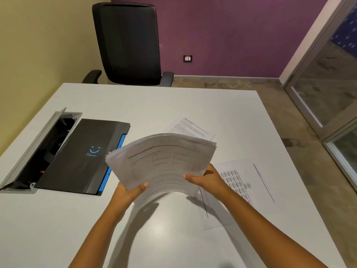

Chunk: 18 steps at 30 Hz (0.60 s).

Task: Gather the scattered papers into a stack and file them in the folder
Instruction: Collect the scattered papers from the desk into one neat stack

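Observation:
A thick stack of printed papers [164, 161] is lifted off the white table [135, 105], bowed upward in the middle. My left hand [133, 192] grips its near left edge, thumb on top. My right hand [206, 177] grips its near right edge. A closed black folder [81, 153] with a blue smile logo and blue tabs lies flat to the left of the stack. One loose sheet of text [193, 127] lies beyond the stack. Two more loose sheets [241, 186] lie to the right, partly under my right forearm.
An open cable box [38, 146] with a raised grey lid is sunk into the table left of the folder. A black office chair [129, 45] stands at the far edge. The table's right edge borders the floor and a glass door [328, 84].

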Available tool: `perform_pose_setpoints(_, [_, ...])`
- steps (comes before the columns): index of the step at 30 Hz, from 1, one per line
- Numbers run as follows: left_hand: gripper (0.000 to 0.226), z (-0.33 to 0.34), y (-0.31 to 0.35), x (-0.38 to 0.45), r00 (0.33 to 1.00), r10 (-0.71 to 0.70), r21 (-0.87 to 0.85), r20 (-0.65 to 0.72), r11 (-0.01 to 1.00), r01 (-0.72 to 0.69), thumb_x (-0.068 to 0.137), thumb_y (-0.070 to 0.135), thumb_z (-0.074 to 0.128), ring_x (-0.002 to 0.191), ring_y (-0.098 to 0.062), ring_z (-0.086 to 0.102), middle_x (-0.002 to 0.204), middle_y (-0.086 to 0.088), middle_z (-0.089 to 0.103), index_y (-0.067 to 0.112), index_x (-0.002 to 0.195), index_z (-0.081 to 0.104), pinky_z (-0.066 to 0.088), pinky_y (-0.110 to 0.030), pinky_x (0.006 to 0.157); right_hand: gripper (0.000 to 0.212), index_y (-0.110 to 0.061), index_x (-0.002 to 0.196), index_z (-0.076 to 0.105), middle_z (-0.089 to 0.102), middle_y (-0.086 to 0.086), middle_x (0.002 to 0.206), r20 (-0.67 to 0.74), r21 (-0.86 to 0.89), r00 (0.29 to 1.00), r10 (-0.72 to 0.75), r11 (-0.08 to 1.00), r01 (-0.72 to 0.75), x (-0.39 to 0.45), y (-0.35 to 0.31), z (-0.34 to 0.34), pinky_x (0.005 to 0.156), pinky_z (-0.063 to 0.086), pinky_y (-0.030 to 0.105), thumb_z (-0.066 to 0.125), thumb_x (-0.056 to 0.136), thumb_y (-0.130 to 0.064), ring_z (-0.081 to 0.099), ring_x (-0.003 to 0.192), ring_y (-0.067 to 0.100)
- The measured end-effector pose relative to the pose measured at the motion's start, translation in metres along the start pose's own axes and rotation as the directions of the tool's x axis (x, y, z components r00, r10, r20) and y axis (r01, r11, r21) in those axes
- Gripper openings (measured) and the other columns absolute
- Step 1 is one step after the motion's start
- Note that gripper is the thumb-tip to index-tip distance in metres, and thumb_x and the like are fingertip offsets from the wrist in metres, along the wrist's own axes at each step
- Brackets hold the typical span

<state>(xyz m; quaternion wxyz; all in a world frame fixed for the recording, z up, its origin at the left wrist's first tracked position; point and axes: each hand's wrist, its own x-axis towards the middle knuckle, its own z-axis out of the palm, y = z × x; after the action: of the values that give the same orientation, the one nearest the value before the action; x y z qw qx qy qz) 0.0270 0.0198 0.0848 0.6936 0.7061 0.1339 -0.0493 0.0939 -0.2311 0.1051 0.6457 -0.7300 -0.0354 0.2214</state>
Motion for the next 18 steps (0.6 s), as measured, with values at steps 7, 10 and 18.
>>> perform_pose_setpoints(7, [0.042, 0.009, 0.0, -0.004, 1.0, -0.009, 0.055, -0.02, 0.998, 0.011, 0.077, 0.012, 0.073, 0.098, -0.013, 0.058, 0.102, 0.002, 0.061, 0.041, 0.099, 0.052, 0.052, -0.027, 0.074, 0.031, -0.029, 0.102, 0.062, 0.064, -0.016, 0.097, -0.016, -0.135, 0.996, 0.09, 0.987, -0.092, 0.001, 0.021, -0.004, 0.064, 0.051, 0.01, 0.075, 0.077, -0.017, 0.062, 0.089, 0.005])
perform_pose_setpoints(10, [0.037, 0.016, -0.011, -0.009, 0.998, -0.043, 0.085, -0.052, 0.995, 0.048, 0.083, 0.008, 0.064, 0.097, -0.018, 0.054, 0.099, 0.0, 0.057, 0.036, 0.1, 0.048, 0.048, -0.039, 0.084, 0.04, -0.009, 0.117, 0.059, 0.062, -0.003, 0.102, -0.054, -0.235, 0.986, 0.159, 0.958, -0.167, -0.003, 0.041, 0.001, 0.064, 0.048, 0.008, 0.071, 0.08, -0.017, 0.058, 0.09, 0.009])
perform_pose_setpoints(18, [0.016, 0.003, -0.04, -0.013, 0.97, -0.171, 0.087, -0.171, 0.978, 0.188, 0.085, 0.022, 0.062, 0.085, -0.014, 0.06, 0.093, 0.003, 0.064, 0.021, 0.101, 0.057, 0.051, -0.026, 0.07, 0.045, -0.036, 0.117, 0.051, 0.063, -0.022, 0.105, 0.012, -0.156, 0.998, 0.068, 0.986, -0.065, -0.008, 0.051, 0.01, 0.081, 0.052, 0.013, 0.073, 0.079, -0.027, 0.063, 0.102, 0.003])
